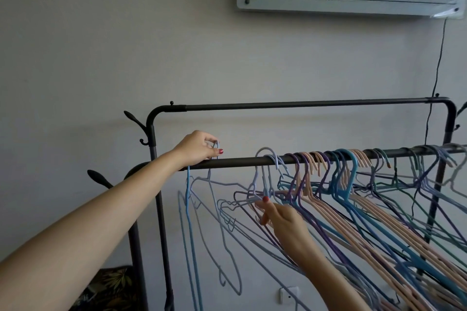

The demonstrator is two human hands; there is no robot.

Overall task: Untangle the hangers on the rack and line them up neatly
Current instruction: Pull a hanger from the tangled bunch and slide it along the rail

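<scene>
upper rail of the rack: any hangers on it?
No: the upper rail is bare, and every hanger, such as the blue hanger, hooks over the lower rail.

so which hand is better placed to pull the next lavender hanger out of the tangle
Right. The right hand already pinches the neck of the lavender hanger at the bunch's edge; the left hand is busy holding a hook on the rail.

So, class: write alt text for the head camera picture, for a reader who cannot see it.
A person's left hand holds a pale blue hanger's hook on a dark rack rail, apart from the rest. The right hand pinches a lilac hanger at the edge of a tangled bunch of pink, purple and blue hangers.
</scene>
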